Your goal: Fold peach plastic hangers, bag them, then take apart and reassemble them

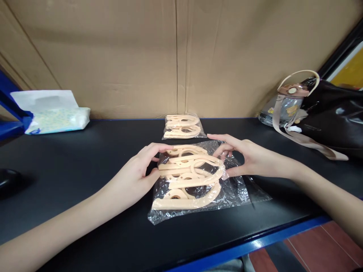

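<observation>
In the head view, a clear plastic bag of peach-coloured curved pieces lies flat on the black desk, near the middle of its front edge. The left hand rests on the bag's left side, thumb and forefinger spread wide; I cannot tell whether it grips an edge. The right hand touches the other side, forefinger stretched out and thumb well apart from it; whether any film is pinched cannot be told.

Close behind, toward the desk's back edge, sits a smaller bag of similar pieces, its near right corner just beside the right forefinger's tip. A cardboard panel rises along that back edge. In the back left corner lies a tissue pack with a sheet pulled up; a black object, cut off by the frame, is at the left. Near the back right corner a bottle leans against a black leather-like bag, and its strap trails over the desk beyond the right wrist. The right forearm crosses the blue front edge.
</observation>
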`<state>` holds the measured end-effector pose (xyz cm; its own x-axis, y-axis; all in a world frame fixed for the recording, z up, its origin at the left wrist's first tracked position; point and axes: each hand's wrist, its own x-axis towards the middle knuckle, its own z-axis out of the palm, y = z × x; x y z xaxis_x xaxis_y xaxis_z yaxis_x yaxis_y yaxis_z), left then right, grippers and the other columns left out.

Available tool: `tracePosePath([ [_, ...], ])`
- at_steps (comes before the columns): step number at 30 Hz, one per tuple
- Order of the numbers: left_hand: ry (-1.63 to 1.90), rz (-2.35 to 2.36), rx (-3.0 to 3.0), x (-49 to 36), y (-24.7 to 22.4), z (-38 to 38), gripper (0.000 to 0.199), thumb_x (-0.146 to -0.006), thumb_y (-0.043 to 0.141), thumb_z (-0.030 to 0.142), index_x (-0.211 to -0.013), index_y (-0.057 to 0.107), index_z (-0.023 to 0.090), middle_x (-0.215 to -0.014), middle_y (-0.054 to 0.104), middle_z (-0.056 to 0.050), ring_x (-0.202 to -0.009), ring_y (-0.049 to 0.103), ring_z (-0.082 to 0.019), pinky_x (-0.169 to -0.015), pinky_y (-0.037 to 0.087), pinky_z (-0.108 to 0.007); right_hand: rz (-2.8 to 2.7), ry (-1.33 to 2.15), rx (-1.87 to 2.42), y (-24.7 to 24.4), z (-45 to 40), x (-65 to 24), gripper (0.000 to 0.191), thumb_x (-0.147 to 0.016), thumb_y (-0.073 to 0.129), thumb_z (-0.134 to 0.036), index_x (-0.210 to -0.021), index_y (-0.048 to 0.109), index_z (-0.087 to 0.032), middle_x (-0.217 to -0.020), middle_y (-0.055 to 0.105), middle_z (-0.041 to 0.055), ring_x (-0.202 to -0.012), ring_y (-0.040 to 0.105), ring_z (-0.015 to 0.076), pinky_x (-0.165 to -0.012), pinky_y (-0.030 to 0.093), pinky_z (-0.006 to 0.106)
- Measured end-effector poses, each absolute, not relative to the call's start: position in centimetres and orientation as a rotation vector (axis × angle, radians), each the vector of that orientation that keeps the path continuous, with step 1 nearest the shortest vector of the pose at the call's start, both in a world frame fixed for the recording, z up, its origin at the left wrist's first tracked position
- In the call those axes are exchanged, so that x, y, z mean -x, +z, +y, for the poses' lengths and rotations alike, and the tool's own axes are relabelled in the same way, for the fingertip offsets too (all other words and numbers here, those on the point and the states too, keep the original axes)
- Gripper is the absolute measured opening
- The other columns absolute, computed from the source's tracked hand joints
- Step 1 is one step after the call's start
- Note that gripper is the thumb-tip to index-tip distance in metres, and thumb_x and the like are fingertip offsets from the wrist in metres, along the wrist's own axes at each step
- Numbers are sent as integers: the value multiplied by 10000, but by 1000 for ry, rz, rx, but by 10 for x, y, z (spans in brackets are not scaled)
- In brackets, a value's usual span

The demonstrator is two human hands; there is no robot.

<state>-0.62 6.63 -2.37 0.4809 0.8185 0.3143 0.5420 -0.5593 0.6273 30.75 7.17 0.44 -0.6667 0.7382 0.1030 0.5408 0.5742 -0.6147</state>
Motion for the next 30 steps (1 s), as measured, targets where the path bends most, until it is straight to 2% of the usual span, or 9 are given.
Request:
tracePosePath([
  [4,802,1174,-2218,7,-19,62,421,-895,407,187,-1273,552,299,-1311,608,-10,-1108,616,-243,-1010,505,-451,-2398,794,1059,0,69,-300,830,-815,721,-411,-1515,297,-269,-916,685,8,-814,633,173,-797,532,371],
  [7,776,1202,-2196,7,-18,59,410,-925,376,221,-1278,564,311,-1336,603,-1,-1150,594,-252,-1023,488,-452,-2381,806,1105,0,67,-296,787,-836,701,-422,-1501,317,-254,-827,669,-15,-781,631,170,-734,530,332],
  [11,769,1188,-2178,6,-18,58,391,-936,375,259,-1261,584,316,-1333,606,2,-1190,565,-262,-1028,471,-451,-2353,768,1067,-3,68,-297,865,-800,745,-437,-1515,290,-263,-995,692,24,-848,642,177,-792,542,358],
  [17,769,1208,-2121,5,-17,60,367,-949,380,289,-1243,598,307,-1323,618,7,-1191,581,-261,-1025,483,-431,-2333,679,976,-6,68,-295,962,-753,792,-451,-1532,250,-294,-1278,648,97,-1166,614,261,-977,492,462],
  [21,759,1195,-2116,5,-17,61,362,-956,378,294,-1248,590,305,-1334,609,4,-1210,566,-259,-1045,464,-438,-2324,706,996,-7,67,-289,915,-765,780,-439,-1514,287,-255,-1250,678,98,-1196,613,263,-1047,438,496],
  [27,766,1227,-2067,4,-18,60,357,-958,376,299,-1237,598,294,-1319,612,-8,-1217,557,-269,-1053,440,-450,-2259,627,988,-20,68,-284,827,-768,779,-415,-1453,360,-221,-1170,678,87,-1069,648,230,-925,514,427],
  [30,747,1204,-2150,4,-17,58,358,-983,363,352,-1265,577,301,-1356,578,-19,-1272,499,-271,-1094,386,-476,-2255,573,950,-24,67,-282,816,-765,789,-401,-1440,361,-233,-1150,671,63,-1017,646,202,-927,512,398],
])
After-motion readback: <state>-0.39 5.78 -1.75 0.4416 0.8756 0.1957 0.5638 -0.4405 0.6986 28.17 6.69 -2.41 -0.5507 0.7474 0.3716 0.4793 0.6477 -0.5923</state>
